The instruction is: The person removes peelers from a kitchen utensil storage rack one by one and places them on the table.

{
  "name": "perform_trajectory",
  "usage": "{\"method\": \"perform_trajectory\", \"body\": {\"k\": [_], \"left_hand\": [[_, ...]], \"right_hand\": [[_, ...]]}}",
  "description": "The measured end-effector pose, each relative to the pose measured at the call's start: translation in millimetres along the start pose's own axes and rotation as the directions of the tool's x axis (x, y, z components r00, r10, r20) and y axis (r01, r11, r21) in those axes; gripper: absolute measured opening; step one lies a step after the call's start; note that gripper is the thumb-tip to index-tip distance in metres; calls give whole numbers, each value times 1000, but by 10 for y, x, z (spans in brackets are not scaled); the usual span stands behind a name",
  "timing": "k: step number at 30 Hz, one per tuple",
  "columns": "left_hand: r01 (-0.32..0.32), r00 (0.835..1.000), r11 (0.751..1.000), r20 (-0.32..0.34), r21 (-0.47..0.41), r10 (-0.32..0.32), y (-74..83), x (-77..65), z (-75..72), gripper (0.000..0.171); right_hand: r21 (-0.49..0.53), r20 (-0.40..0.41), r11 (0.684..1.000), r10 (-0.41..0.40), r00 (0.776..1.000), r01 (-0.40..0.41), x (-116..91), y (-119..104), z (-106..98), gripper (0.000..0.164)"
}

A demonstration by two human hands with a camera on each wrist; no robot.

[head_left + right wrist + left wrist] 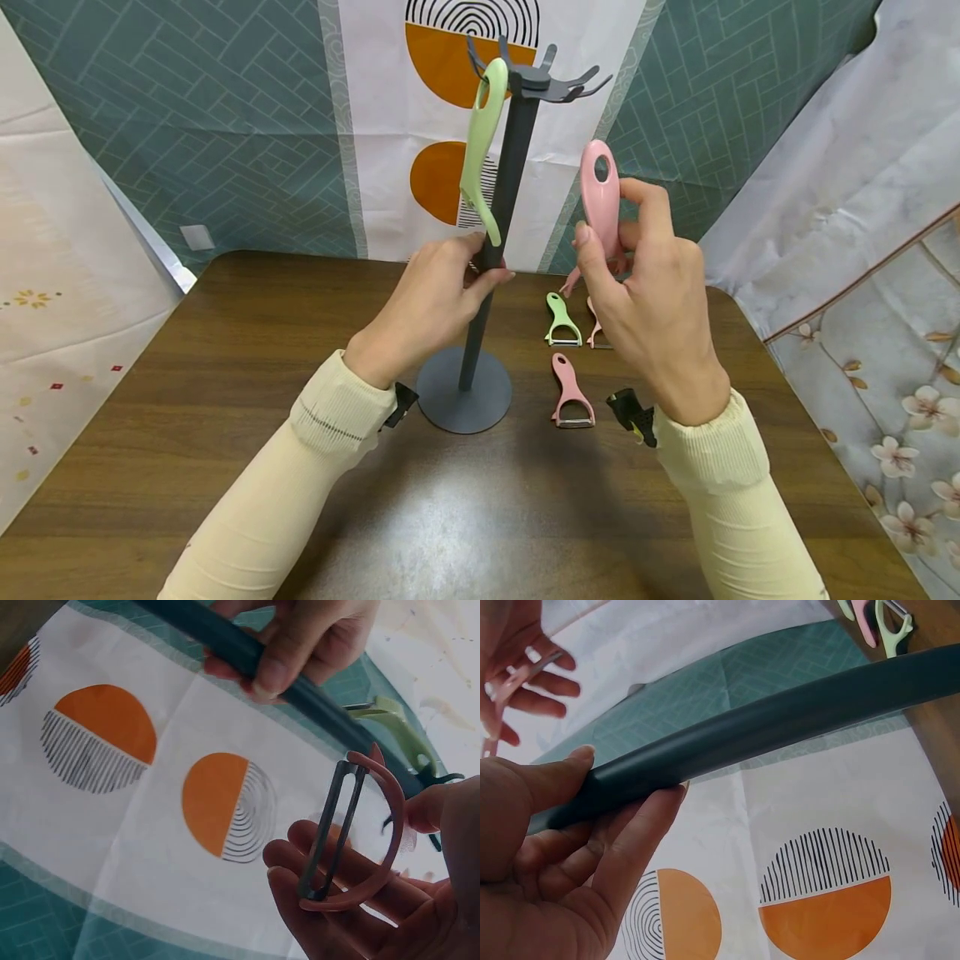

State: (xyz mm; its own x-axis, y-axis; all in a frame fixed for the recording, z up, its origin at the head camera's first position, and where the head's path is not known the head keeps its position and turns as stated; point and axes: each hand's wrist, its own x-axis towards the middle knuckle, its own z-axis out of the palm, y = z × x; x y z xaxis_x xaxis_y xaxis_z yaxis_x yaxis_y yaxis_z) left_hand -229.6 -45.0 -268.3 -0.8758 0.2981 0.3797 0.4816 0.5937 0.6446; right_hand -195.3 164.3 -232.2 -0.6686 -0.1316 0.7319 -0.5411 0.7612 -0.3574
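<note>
My left hand grips the dark pole of an upright stand, thumb on one side and fingers on the other. A light green peeler hangs by its handle hole from a hook at the top left. To the right of the pole, my right hand holds a pink peeler between thumb and fingers, its handle hole up and apart from the hooks. The right wrist view shows its curved frame and metal blade in front of the palm.
On the wooden table, right of the round base, lie a green peeler, a pink peeler and another pink one partly hidden by my right hand. Bare hooks spread from the stand's top. A patterned cloth hangs behind.
</note>
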Motion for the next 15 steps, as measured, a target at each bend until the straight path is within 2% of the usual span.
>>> {"method": "perform_trajectory", "body": {"k": [8, 15], "left_hand": [[-15, 1000, 1000, -9, 12, 15, -13, 4, 8, 17], [-14, 1000, 1000, -4, 11, 14, -3, -6, 0, 18]], "right_hand": [[-29, 52, 1000, -6, 999, 7, -53, 166, 64, 41], [-40, 75, 999, 20, 997, -17, -91, 250, 89, 43]]}}
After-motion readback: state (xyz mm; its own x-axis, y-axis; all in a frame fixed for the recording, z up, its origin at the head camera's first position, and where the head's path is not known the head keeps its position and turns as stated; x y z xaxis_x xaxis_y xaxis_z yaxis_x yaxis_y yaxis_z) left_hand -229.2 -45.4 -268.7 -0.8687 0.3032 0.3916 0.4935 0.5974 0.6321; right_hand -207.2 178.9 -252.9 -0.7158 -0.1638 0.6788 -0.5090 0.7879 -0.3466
